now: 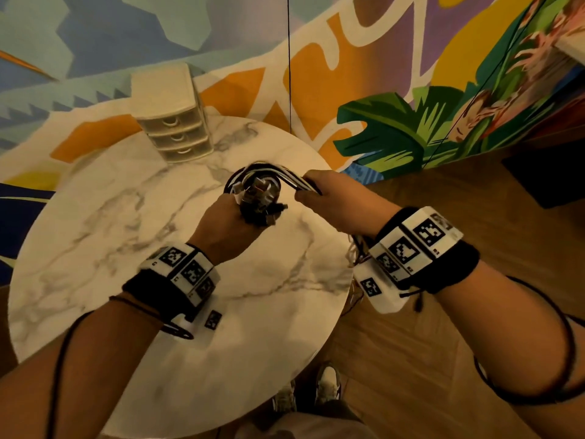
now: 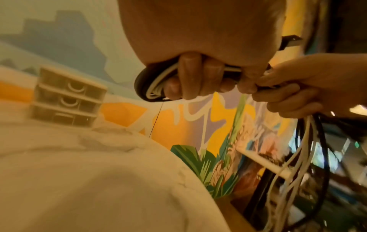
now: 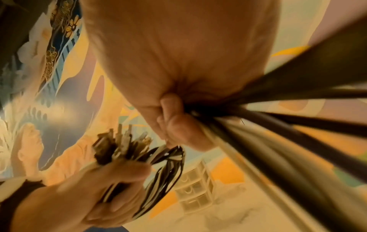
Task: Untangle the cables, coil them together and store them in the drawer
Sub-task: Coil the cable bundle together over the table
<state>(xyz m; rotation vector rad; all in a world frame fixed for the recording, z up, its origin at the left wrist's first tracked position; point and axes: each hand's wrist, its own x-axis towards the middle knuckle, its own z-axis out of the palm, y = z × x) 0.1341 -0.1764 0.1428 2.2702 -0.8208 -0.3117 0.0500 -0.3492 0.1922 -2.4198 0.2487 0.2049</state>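
Cables [image 1: 253,185]: black and white strands bunched together, bent into a loop held in the air above the tabletop, plug ends sticking out in a cluster by the left hand.
Left hand [image 1: 228,223]: fingers [image 2: 188,75] curled round the looped bundle.
Right hand [image 1: 332,201]: fingers clenched on the run of strands beside the loop; loose lengths hang below it past the table edge.
Drawer unit [image 1: 172,122]: small, cream, three drawers, all closed, at the far edge.
Tabletop [image 1: 126,248]: round, white marble pattern.
Room: wooden floor [image 1: 411,359], colourful mural [image 1: 380,74] on the wall behind.
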